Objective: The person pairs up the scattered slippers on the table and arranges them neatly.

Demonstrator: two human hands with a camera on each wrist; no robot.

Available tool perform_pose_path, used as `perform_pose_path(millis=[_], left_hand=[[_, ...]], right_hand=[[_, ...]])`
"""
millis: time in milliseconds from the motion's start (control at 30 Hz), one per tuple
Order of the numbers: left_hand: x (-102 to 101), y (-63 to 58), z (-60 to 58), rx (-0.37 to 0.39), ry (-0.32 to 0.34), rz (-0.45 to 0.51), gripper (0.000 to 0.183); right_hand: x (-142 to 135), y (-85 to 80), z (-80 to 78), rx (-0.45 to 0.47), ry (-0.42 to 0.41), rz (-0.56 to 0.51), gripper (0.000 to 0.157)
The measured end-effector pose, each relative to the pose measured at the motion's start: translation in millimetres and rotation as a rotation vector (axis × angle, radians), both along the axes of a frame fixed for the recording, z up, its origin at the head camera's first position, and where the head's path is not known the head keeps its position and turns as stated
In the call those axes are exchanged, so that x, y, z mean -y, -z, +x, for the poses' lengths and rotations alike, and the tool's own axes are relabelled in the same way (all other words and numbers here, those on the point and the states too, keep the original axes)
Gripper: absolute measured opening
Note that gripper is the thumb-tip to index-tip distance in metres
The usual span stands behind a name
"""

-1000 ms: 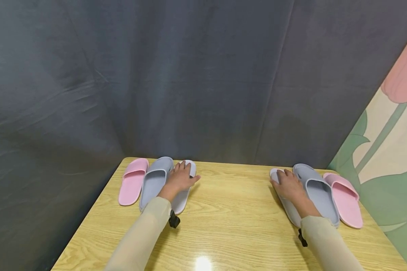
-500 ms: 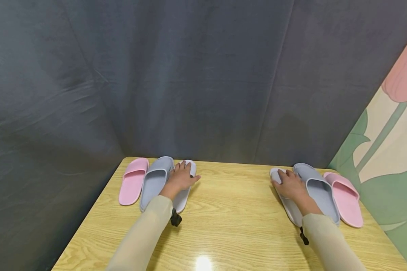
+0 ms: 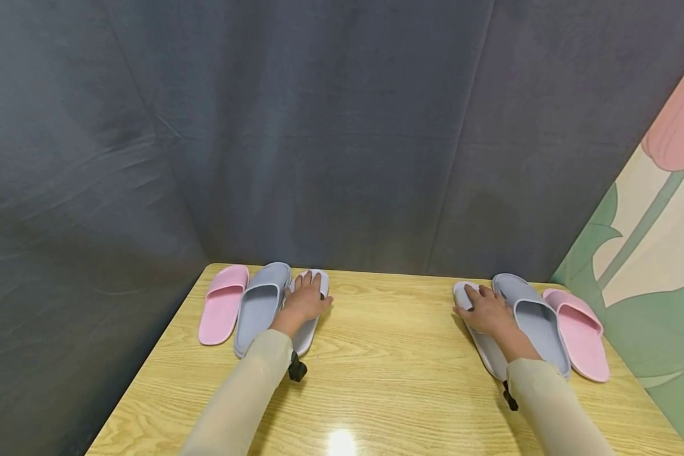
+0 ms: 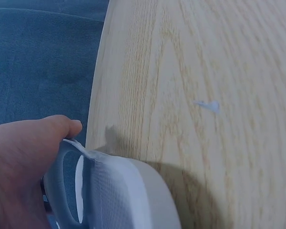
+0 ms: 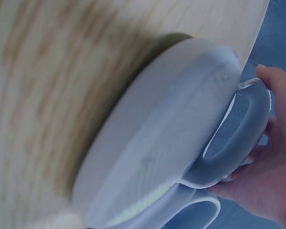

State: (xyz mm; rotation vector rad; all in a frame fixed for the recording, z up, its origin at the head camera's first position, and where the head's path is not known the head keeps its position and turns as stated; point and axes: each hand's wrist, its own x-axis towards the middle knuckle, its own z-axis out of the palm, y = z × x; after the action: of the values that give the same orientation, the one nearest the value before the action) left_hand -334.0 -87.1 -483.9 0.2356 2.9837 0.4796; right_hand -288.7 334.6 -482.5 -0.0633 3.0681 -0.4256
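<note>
In the head view, my left hand [image 3: 303,301] rests from above on the strap of a light grey slipper [image 3: 305,337], fingers spread and pointing to its toe. In the left wrist view its thumb lies along the strap's edge, with the other fingers mostly hidden. My right hand [image 3: 486,311] lies likewise over the strap of the other light grey slipper [image 3: 492,358], on the right. A blue-grey slipper [image 3: 256,313] and a pink slipper [image 3: 220,313] sit left of my left hand. Right of my right hand lie another blue-grey slipper [image 3: 543,335] and another pink slipper [image 3: 586,348].
The slippers stand along the back of a wooden table [image 3: 387,354], in a group at each side, toes to the far edge. Behind it hangs a dark grey curtain [image 3: 342,139]. A flower-painted wall [image 3: 655,291] borders the right side.
</note>
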Motion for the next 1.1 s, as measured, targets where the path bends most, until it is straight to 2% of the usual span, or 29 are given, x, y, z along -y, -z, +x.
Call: perform_pose_path(millis=[367,900,1100], left_hand=[[-0.6,0.5,-1.0,-0.006,-0.004,-0.046,0.080],[-6.4,-6.7,1.4,0.055,-0.050,-0.011,0.082],[-8.1,-5.5,0.0,0.040,-0.070,0.018,0.081]], right_hand=[[1.6,-5.1,-0.1,0.084,0.033,-0.013,0.081],[6.5,-7.9,-2.1,0.127,0.061,-0.015,0.085],[7.3,-7.4,-1.8,0.147,0.085,-0.032,0.083]])
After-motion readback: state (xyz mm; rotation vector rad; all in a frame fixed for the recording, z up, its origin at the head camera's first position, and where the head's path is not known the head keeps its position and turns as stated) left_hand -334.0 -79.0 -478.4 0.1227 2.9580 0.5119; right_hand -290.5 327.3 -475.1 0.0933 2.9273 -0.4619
